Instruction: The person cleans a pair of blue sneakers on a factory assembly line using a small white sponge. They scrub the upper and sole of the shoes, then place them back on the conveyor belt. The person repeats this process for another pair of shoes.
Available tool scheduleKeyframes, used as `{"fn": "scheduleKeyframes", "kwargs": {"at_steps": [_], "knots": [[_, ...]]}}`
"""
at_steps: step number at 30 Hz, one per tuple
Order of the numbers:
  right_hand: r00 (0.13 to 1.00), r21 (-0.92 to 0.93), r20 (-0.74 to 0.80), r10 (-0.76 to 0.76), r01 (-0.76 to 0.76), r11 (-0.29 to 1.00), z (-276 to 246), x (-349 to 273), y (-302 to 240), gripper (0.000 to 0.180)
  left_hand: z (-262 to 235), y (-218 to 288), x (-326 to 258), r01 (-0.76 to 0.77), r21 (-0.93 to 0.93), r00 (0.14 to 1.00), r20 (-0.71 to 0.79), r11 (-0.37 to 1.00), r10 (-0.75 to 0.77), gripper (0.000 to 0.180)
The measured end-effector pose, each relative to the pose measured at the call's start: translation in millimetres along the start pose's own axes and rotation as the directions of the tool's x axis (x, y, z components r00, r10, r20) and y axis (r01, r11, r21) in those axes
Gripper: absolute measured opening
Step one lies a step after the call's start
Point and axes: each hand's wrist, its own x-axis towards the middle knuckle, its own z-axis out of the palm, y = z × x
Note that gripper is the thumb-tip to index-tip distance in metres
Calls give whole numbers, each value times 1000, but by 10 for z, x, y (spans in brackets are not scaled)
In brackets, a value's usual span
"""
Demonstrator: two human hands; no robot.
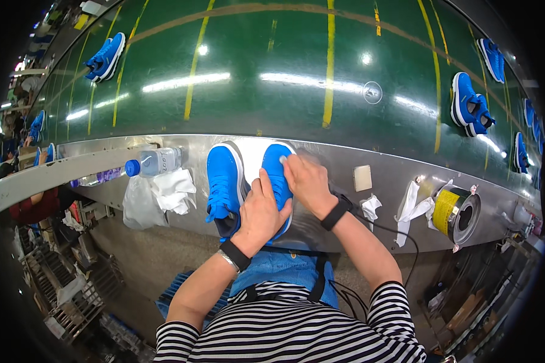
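Two blue sneakers with white soles lie side by side on a metal ledge, toes pointing away from me. The left sneaker (222, 175) stands untouched. My left hand (259, 212) grips the right sneaker (275, 158) over its laces and side, hiding much of its heel half. At that sneaker's toe, my right hand (309, 180) is closed in a pinch on a small whitish piece (283, 159), pressed to the blue upper. The piece is too small to name. White sheet material (254, 152) shows between the two shoes.
Beyond the ledge runs a green conveyor belt (272, 54) carrying more blue sneakers (471, 104). A bottle with a blue cap (157, 162) and crumpled white paper (174, 190) lie left. Rightward are a beige block (362, 178), paper scraps (410, 206) and a round can (456, 213).
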Motion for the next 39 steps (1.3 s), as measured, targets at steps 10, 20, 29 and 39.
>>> {"fn": "scheduleKeyframes", "kwargs": {"at_steps": [10, 20, 29, 39], "knots": [[994, 40, 16, 108, -109, 993, -29, -29, 0, 18, 64, -22, 3, 5, 5, 1000, -14, 1000, -5, 86], [987, 79, 24, 160, -161, 984, -26, -116, -3, 24, 49, -32, -7, 12, -11, 1000, -4, 1000, -12, 85], [973, 121, 99, 210, -221, 968, -58, -360, -43, 25, 68, -76, -20, -10, -4, 1000, -30, 1000, 10, 83], [952, 131, -155, 264, -245, 961, -991, 110, 169, 20, -36, 25, -52, -13, 49, 1000, 28, 999, 12, 78]]}}
